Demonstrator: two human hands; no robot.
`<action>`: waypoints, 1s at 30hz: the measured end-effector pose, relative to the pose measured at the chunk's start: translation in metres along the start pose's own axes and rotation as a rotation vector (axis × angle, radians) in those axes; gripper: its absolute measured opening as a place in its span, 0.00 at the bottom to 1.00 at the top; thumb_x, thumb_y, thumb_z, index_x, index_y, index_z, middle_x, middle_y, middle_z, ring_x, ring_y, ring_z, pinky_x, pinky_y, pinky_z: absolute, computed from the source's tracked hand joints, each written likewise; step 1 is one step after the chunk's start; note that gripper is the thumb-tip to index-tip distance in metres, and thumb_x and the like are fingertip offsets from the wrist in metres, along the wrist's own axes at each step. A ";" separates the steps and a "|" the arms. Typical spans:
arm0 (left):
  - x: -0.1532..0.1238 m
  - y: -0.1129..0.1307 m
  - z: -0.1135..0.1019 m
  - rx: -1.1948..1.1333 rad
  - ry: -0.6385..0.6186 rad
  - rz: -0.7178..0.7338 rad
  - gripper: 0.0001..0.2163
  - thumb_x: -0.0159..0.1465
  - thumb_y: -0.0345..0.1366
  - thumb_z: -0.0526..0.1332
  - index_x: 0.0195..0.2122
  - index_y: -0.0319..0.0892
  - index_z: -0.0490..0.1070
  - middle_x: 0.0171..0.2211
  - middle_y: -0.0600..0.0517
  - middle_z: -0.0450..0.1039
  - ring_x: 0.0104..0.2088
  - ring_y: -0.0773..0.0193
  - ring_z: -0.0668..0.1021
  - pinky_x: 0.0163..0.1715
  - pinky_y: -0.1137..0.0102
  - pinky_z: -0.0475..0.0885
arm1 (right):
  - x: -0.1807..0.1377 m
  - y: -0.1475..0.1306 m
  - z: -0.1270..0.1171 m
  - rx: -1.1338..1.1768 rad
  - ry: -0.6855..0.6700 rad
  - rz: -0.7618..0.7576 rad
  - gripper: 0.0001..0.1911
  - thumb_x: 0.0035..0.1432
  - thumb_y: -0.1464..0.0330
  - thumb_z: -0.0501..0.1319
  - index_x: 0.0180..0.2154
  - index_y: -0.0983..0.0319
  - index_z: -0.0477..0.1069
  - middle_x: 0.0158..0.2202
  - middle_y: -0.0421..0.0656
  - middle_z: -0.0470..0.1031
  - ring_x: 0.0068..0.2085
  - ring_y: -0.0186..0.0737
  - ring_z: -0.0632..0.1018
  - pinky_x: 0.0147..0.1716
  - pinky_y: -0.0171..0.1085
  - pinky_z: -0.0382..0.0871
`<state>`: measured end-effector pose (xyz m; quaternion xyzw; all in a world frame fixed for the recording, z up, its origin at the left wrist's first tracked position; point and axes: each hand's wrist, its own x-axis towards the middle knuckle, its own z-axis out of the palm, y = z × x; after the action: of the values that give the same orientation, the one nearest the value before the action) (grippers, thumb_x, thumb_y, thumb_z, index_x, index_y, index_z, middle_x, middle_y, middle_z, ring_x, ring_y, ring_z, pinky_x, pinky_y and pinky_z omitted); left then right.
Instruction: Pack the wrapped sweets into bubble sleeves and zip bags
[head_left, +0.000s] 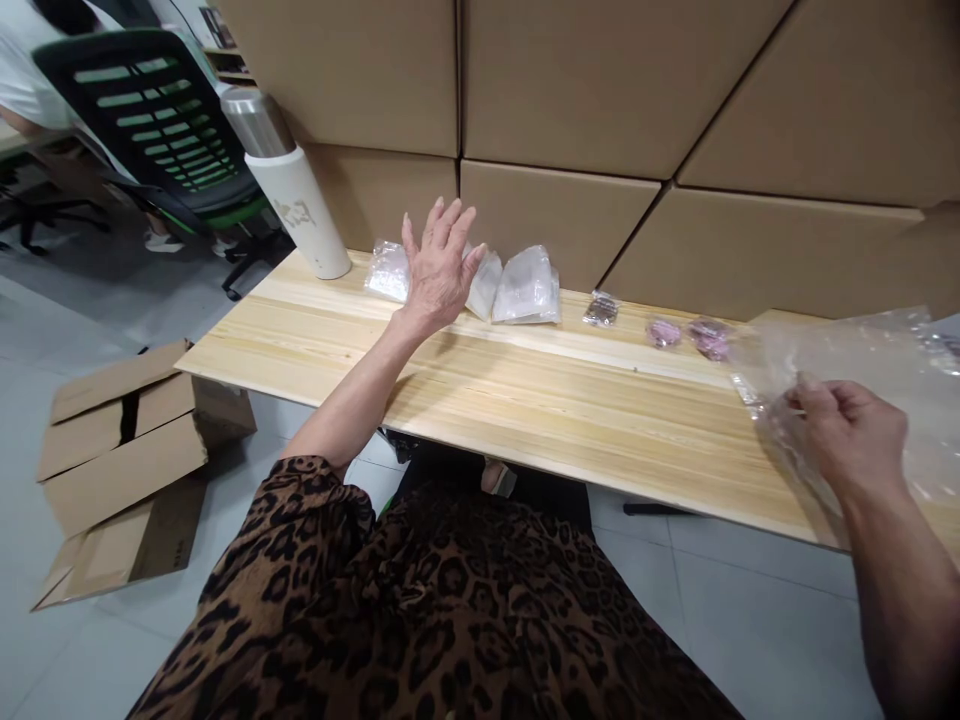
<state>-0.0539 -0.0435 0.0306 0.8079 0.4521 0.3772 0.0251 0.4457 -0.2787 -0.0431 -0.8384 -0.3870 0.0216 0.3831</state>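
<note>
Nearest me is the brown-and-black leopard-print fabric garment [450, 620] the person wears. Beyond it on the right, the right hand [855, 440] has its fingers curled, pinching the near-left part of a large, clear, crinkled plastic bag [900, 370], which spreads over the right end of a pale, long wooden table [600, 400]. I judge that thin film like this handles best with a light thumb-and-finger pinch on 1 layer, tension even, since a hard tug could stretch or tear it. I would also lift it clear of 2 small, pink-filled clear packets, [663, 332] and [709, 339], just beside its left edge, so that it doesn't drag them.

The left hand [441, 270] is spread wide, palm down, with nothing visible in its grasp. It is in front of some flat, translucent plastic pouches [526, 285] along the table's far side; I cannot tell whether it touches them. Slippery stacks would probably slide, so I'd use flat, gentle fingers there. A small clear packet with dark contents [601, 309] lies between the pouches and the pink packets.

Farther back stand a white, steel-topped cylindrical bottle [300, 200] and stacked brown cardboard boxes [562, 210].
</note>
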 end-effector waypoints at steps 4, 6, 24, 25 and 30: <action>-0.020 -0.001 -0.006 -0.009 -0.002 0.038 0.26 0.77 0.54 0.52 0.70 0.49 0.69 0.76 0.43 0.65 0.80 0.48 0.59 0.79 0.41 0.35 | -0.006 -0.003 -0.011 -0.252 -0.082 -0.159 0.10 0.63 0.59 0.59 0.39 0.55 0.75 0.50 0.63 0.82 0.51 0.57 0.81 0.51 0.51 0.70; -0.030 -0.002 -0.005 -0.021 -0.011 0.050 0.26 0.76 0.53 0.53 0.69 0.49 0.70 0.75 0.42 0.66 0.80 0.47 0.60 0.79 0.41 0.36 | -0.014 -0.011 -0.017 -0.451 -0.187 -0.240 0.08 0.63 0.61 0.60 0.40 0.57 0.74 0.52 0.66 0.81 0.54 0.59 0.80 0.52 0.51 0.68; -0.056 -0.009 0.011 -0.138 -0.004 0.149 0.26 0.75 0.54 0.54 0.68 0.46 0.69 0.71 0.37 0.69 0.77 0.45 0.65 0.79 0.44 0.46 | -0.010 -0.020 -0.052 -0.474 -0.087 -0.060 0.18 0.72 0.64 0.51 0.51 0.66 0.73 0.50 0.60 0.81 0.48 0.50 0.80 0.49 0.42 0.69; -0.057 -0.009 0.012 -0.139 -0.007 0.151 0.26 0.75 0.54 0.54 0.68 0.46 0.69 0.71 0.37 0.69 0.77 0.45 0.65 0.79 0.44 0.47 | -0.012 -0.018 -0.054 -0.462 -0.155 -0.074 0.15 0.68 0.61 0.57 0.48 0.64 0.75 0.50 0.58 0.82 0.46 0.49 0.80 0.48 0.42 0.69; -0.059 -0.004 0.016 -0.161 -0.007 0.152 0.27 0.75 0.58 0.52 0.66 0.47 0.70 0.70 0.39 0.71 0.76 0.47 0.67 0.79 0.45 0.50 | -0.033 -0.014 -0.049 -0.417 -0.291 -0.153 0.08 0.64 0.64 0.59 0.34 0.60 0.72 0.49 0.58 0.82 0.48 0.53 0.77 0.50 0.45 0.66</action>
<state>-0.0654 -0.0805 -0.0170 0.8366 0.3575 0.4103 0.0628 0.4305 -0.3254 -0.0080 -0.8557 -0.4962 0.0328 0.1430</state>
